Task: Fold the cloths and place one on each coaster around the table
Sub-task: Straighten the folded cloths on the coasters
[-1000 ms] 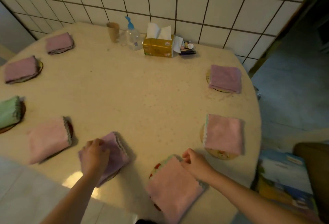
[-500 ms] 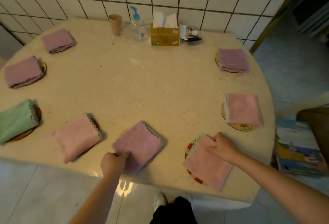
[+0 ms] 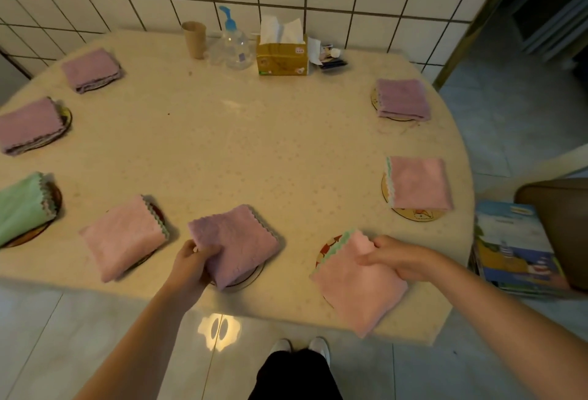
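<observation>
Gripping the near corner of a folded purple cloth (image 3: 237, 242), the left hand (image 3: 191, 264) sits at lower centre of the frame, fingers curled over the top layer and thumb beneath the edge. This cloth lies on a coaster (image 3: 251, 275) near the table (image 3: 254, 145) edge. At lower right, the right hand (image 3: 399, 259) pinches the upper side of a folded pink cloth (image 3: 356, 285), fingers pressed together on the fabric; the cloth covers most of a red-rimmed coaster (image 3: 326, 248) and overhangs the table edge. Six further folded cloths rest on coasters around the rim. A tissue box (image 3: 282, 55) stands at upper centre.
</observation>
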